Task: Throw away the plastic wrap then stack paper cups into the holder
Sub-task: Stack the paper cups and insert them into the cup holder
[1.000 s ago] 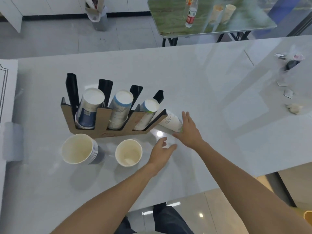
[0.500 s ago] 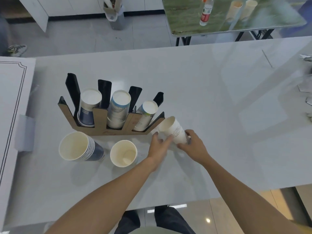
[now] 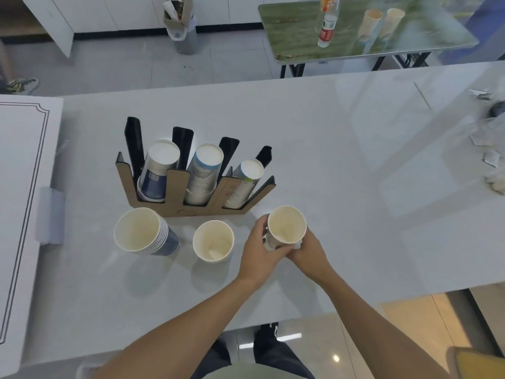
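Observation:
A white paper cup stands mouth-up just right of the brown cardboard cup holder. My left hand grips its left side and my right hand grips its lower right side. The holder's three slots carry upside-down stacks: a blue stack, a white printed stack and a smaller stack. In front of the holder a stack of blue cups and a single white cup stand mouth-up.
The white table has crumpled wrap and paper scraps at its right edge. A white panel borders the left. Beyond the table stand a trash bin and a green table with a bottle and two cups.
The cup lay tilted beside the holder's right end; both hands took hold of it and brought it upright, a little nearer to me.

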